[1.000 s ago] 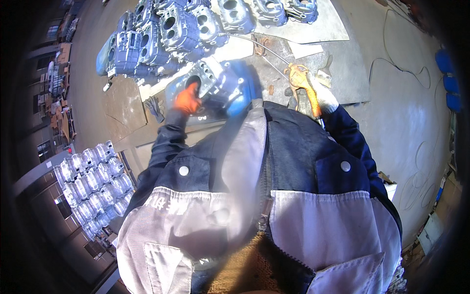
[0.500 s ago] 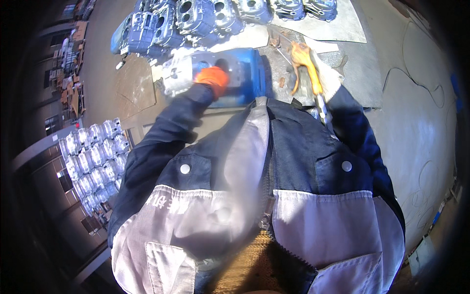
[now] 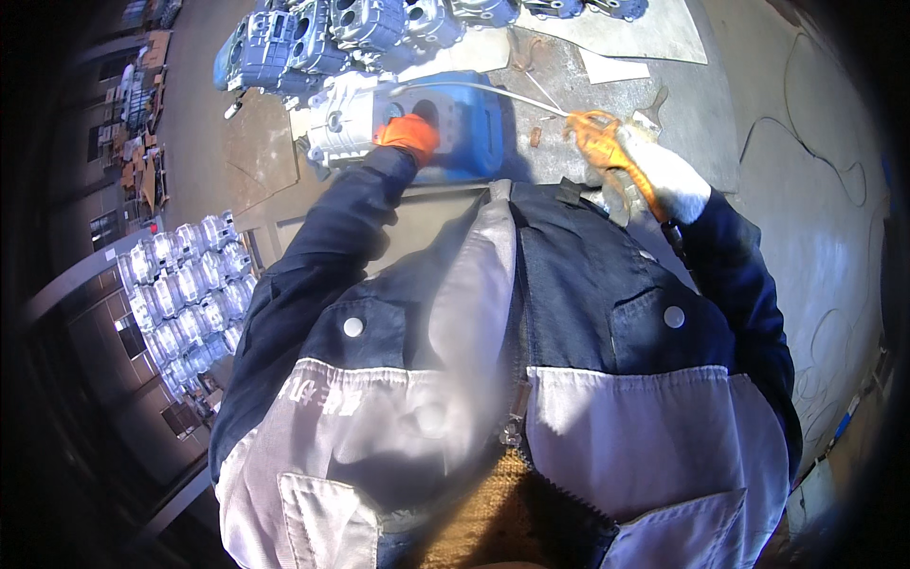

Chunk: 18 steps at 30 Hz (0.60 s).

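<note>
Since the earlier frame, both hands have shifted: the left hand (image 3: 409,137) now sits lower and further left against the blue block, and the right hand (image 3: 607,142) has swung out to the right and holds a thin white tube.

Seen from the head camera, the left hand wears an orange glove and is pressed onto the top of a blue block (image 3: 464,123), its fingers curled over the edge; how tightly it grips cannot be told. Joined to the left side of that block is a grey metal casting (image 3: 346,123) with round openings. Both lie on the grey desk (image 3: 664,123), near its left edge.

The right hand wears an orange and white glove, and its fingers are closed around the end of the white tube (image 3: 493,90), which runs in a curve from the glove back to the top of the blue block. It hovers just above the desk, well apart from the left hand.

Along the far edge of the desk stands a row of blue-grey metal housings (image 3: 313,38). A flat pale sheet (image 3: 645,33) lies at the far right corner. On the floor to the left, racks of shiny metal parts (image 3: 185,294) stand in rows. A dark and grey work jacket (image 3: 531,379) fills the lower part of the view.
</note>
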Available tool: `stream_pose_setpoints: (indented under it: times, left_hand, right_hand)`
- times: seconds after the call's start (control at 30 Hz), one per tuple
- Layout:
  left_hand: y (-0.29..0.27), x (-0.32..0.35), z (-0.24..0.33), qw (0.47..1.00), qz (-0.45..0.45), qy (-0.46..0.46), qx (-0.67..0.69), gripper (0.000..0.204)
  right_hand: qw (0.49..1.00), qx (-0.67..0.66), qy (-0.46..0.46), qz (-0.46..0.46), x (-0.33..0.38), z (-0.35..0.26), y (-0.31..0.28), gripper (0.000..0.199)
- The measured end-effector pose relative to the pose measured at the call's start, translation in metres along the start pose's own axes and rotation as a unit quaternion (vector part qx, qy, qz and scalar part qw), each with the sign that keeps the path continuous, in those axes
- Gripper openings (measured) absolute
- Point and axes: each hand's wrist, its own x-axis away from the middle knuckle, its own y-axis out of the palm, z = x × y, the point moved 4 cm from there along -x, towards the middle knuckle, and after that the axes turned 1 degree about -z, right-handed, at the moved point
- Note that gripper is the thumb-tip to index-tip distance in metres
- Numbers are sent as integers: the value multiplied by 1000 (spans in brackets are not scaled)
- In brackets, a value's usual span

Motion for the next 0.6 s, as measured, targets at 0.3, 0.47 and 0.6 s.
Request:
stream_pose_setpoints:
  times: [0.3,0.47,0.6]
  left_hand:
    - [21,-2,-29,996,49,65,-40,27]
    - [19,2,-31,993,42,90,-62,28]
    - [10,9,-26,990,54,102,-77,28]
  right_hand:
    - [993,-95,-68,15,-70,77,-62,48]
    - [992,-87,-80,37,-76,78,-55,43]
    - [991,-87,-69,70,-67,70,-43,43]
